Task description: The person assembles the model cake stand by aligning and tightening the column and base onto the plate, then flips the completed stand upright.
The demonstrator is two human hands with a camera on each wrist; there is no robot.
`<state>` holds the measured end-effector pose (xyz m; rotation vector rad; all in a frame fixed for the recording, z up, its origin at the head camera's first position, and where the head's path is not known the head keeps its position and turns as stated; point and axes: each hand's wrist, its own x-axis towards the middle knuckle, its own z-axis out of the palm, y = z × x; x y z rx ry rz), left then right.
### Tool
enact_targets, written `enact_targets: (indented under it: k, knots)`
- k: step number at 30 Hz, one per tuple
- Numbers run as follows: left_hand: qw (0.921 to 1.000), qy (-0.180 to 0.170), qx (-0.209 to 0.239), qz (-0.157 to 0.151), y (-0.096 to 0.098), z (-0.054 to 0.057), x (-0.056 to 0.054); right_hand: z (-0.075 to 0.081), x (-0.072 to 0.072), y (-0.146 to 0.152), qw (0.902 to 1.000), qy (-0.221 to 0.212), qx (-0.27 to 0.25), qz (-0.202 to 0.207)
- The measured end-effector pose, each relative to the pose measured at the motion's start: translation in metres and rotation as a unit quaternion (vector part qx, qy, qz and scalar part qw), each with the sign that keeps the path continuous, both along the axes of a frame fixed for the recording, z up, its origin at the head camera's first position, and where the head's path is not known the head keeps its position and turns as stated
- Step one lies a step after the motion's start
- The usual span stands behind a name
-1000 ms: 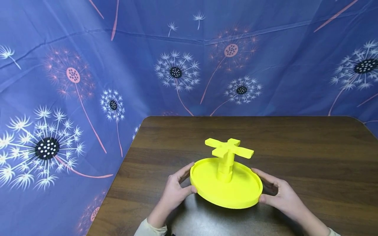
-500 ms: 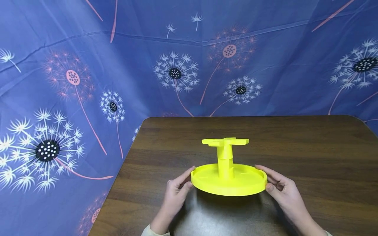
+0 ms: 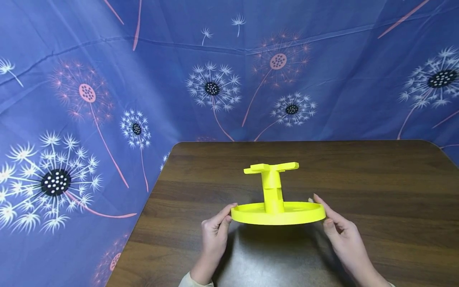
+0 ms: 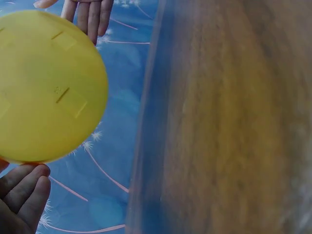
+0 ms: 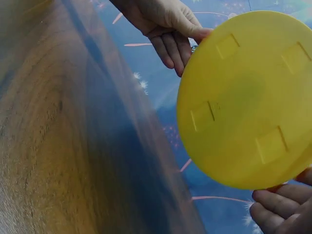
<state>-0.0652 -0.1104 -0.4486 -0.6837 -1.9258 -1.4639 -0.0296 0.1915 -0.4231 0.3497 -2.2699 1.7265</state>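
A yellow round tray [image 3: 277, 218] with a low rim is held up over the table between both hands. From its centre rises a yellow post [image 3: 273, 195], topped by a flat cross-shaped piece [image 3: 271, 168] with straight arms. My left hand [image 3: 215, 235] pinches the tray's left edge, fingers at the rim and thumb lower. On the opposite edge my right hand [image 3: 346, 239] pinches it the same way. Both wrist views look at the tray's smooth underside [image 5: 243, 97], which carries several shallow square marks. The post is hidden in those views.
The dark wood-grain table [image 3: 376, 175] spreads beneath the tray, with a shadow and a glossy patch of light under it. Behind and to the left hangs a blue cloth [image 3: 161, 79] printed with dandelions.
The tray has tipped from showing its top face to nearly edge-on, its near rim rising. The cross-shaped piece has gone from a top view to a side view. Both hands keep their grip.
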Motion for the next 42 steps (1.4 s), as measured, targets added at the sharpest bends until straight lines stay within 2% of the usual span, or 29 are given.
enact_targets:
  k: [5,11,16,22,24,28,31,34,39,42]
  knots:
    - [0.9996,-0.010,0.007,0.025,0.001,0.002,-0.001,-0.003,-0.003,0.000,0.9993,0.023,0.030,0.002]
    - [0.9992,-0.031,0.007,0.023,-0.001,0.006,-0.002,-0.006,-0.007,0.001,0.9912,0.076,0.076,-0.078]
    - [0.9989,-0.039,-0.009,0.025,-0.003,0.010,-0.004,-0.007,-0.010,0.002,0.9888,0.101,0.062,-0.091]
    - [0.9985,-0.045,-0.014,0.027,-0.003,0.012,-0.005,-0.004,-0.012,0.002,0.9890,0.092,0.058,-0.100]
    - [0.9979,-0.055,-0.011,0.031,-0.003,0.011,-0.005,-0.002,-0.013,0.001,0.9905,0.083,0.056,-0.095]
    - [0.9954,-0.093,0.017,0.014,-0.001,0.014,-0.005,-0.001,-0.014,0.001,0.9952,0.045,0.032,-0.080]
    - [0.9905,-0.129,0.048,-0.005,0.000,0.016,-0.006,-0.002,-0.016,0.002,0.9969,0.018,0.023,-0.074]
    - [0.9834,-0.168,0.067,-0.007,0.001,0.018,-0.006,-0.002,-0.021,0.004,0.9979,0.008,0.020,-0.061]
    - [0.9640,-0.245,0.103,-0.014,0.001,0.019,-0.005,-0.003,-0.027,0.004,0.9981,-0.004,0.020,-0.057]
    - [0.9561,-0.270,0.113,-0.019,0.000,0.018,-0.005,-0.003,-0.030,0.004,0.9982,-0.012,0.020,-0.054]
